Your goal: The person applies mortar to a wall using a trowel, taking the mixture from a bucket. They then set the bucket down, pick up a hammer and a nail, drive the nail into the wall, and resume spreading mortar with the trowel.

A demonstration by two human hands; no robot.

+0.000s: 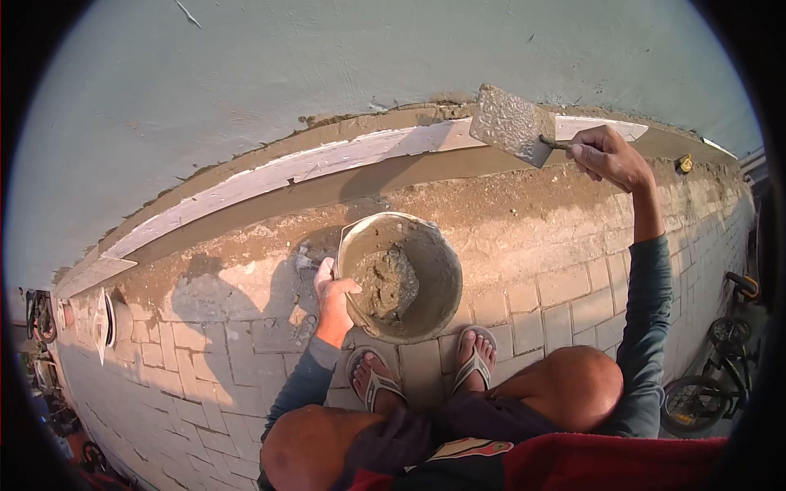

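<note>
My right hand (607, 157) is closed round the handle of a trowel (514, 124), whose blade carries wet grey mortar. The blade overlaps the top edge of a long white board (327, 161) that runs along the foot of the wall. With my left hand (332, 299) I grip the left rim of a bucket (442, 282), thumb over the edge. Wet mortar (385, 282) lies in the bottom of the bucket and coats its inner sides. The bucket stands on the ground in front of my feet.
A pale grey-green wall (246, 74) rises behind the board. Sandy dirt (524, 204) lies along its base, then paving blocks (573, 295). A yellow tape measure (684, 164) rests at the right. A bicycle (712, 385) stands far right, and a pale bucket (121, 321) at the left.
</note>
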